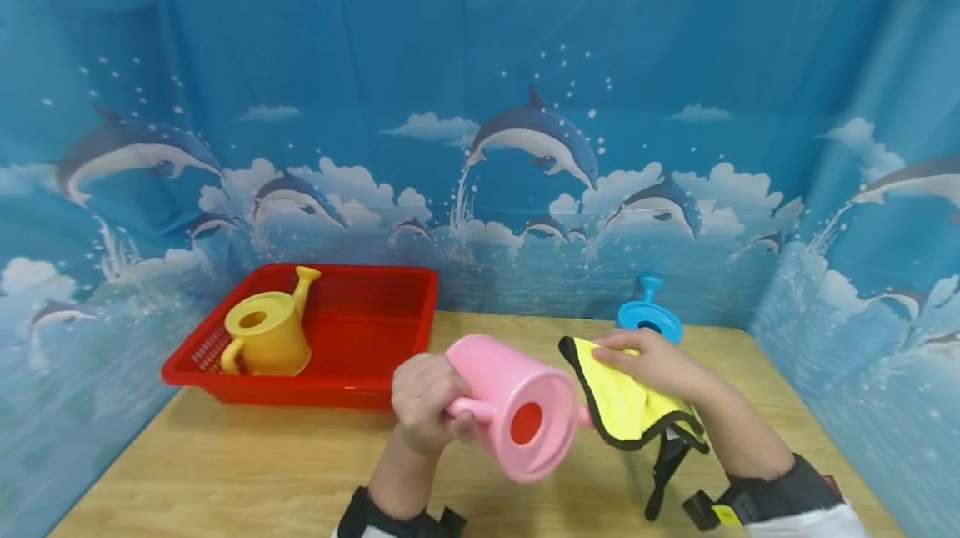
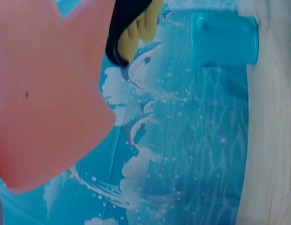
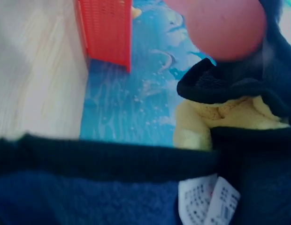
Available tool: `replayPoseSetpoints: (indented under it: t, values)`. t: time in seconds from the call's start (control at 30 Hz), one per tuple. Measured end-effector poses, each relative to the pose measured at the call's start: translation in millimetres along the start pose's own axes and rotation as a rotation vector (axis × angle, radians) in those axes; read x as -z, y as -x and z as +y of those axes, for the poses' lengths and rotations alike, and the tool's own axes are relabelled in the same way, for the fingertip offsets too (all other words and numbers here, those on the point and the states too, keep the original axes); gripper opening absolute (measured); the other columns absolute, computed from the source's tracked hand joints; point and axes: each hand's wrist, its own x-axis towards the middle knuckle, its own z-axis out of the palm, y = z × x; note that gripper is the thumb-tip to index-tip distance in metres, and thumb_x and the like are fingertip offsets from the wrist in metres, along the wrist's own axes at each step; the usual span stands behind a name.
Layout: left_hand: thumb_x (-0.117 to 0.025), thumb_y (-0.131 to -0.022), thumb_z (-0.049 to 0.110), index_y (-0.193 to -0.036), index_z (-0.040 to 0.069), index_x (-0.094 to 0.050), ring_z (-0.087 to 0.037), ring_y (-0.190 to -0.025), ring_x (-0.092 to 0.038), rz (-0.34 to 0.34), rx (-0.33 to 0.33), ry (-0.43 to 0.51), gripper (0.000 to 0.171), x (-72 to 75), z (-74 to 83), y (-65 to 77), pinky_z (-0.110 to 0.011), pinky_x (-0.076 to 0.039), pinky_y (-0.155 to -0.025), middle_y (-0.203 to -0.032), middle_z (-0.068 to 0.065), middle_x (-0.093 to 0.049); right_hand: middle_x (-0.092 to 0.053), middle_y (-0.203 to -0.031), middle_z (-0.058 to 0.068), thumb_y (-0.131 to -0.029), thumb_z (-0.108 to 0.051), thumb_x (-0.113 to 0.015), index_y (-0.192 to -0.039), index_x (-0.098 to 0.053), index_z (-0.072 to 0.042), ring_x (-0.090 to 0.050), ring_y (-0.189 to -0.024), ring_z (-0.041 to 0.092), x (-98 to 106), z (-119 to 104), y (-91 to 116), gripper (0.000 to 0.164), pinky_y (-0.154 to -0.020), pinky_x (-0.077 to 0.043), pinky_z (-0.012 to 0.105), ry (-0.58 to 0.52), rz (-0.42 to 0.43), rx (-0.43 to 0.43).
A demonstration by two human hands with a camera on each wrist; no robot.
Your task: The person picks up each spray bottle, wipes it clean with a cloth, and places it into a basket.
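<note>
By its handle, my left hand (image 1: 427, 400) grips a pink watering can (image 1: 487, 371), tipped over above the table so that its round top opening faces me. Its spout points right, toward a yellow cloth (image 1: 622, 400) with black edging. My right hand (image 1: 648, 363) holds this cloth, fingers on its upper part, and the cloth overlaps the spout's end. The right wrist view shows the dark side of the cloth (image 3: 103, 187), its white labels and the round pink spout head (image 3: 225, 28) just beyond a fold. In the left wrist view the can's body (image 2: 47, 108) fills the left side.
A red plastic basket (image 1: 367, 388) stands at the back left with a yellow watering can (image 1: 273, 346) inside. At the back right, a blue watering can (image 1: 637, 314) stands partly behind my right hand. A dolphin-print curtain (image 1: 465, 37) surrounds the wooden table (image 1: 247, 463).
</note>
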Motion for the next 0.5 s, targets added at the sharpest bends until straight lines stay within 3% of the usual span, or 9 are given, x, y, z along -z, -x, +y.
replayPoseSetpoints:
  t: [0.27, 0.5]
  values:
    - [-0.054, -0.098, 0.032, -0.051, 0.006, -0.043, -0.011, -0.039, -0.027, 0.005, 0.207, -0.093, 0.056, 20.5, -13.0, 25.9, -0.017, -0.019, -0.039, -0.046, -0.001, -0.034, -0.049, -0.139, 0.026, -0.099, -0.040, -0.051, -0.135, -0.053, 0.000, -0.040, -0.130, 0.050, 10.9, 12.6, 12.8, 0.053, -0.097, -0.042, 0.062, -0.038, 0.050, -0.051]
    - [-0.055, -0.095, 0.048, -0.050, 0.003, -0.044, -0.015, -0.038, -0.027, 0.045, 0.448, -0.343, 0.064, 48.1, -26.2, 40.9, -0.020, -0.020, -0.039, -0.044, -0.006, -0.036, -0.049, -0.139, 0.026, -0.100, -0.038, -0.050, -0.135, -0.052, 0.000, -0.036, -0.132, 0.052, 9.1, 17.4, 21.8, 0.052, -0.097, -0.040, 0.064, -0.054, 0.075, -0.043]
